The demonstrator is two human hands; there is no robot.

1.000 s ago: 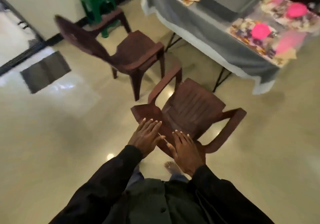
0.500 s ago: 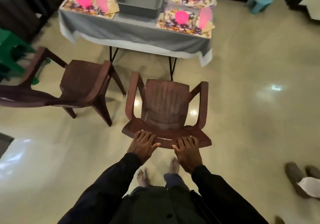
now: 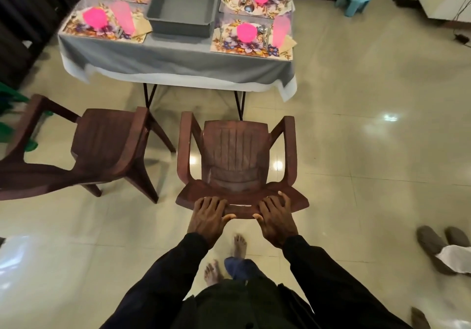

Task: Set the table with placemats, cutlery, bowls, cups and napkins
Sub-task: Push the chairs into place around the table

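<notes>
head view looks down on both hands gripping the top edge of a brown plastic chair: the left hand and right hand each have their fingers curled over the backrest, thumbs underneath, clenched on the chair. the chair faces the counter, well apart from it, with a second brown chair just beside it on the left.

on the counter four floral placemats appear dressed, each with a pink bowl, a pink cup, what looks like cutlery, and a beige napkin; a grey tub sits between them. judging by that, the setting looks done and the step in hand is tucking this chair in.

to do it well, push evenly with both hands so the chair runs straight, aim its seat between the counter's black legs, and stop short of the hanging cloth so nothing on top gets jolted.
</notes>
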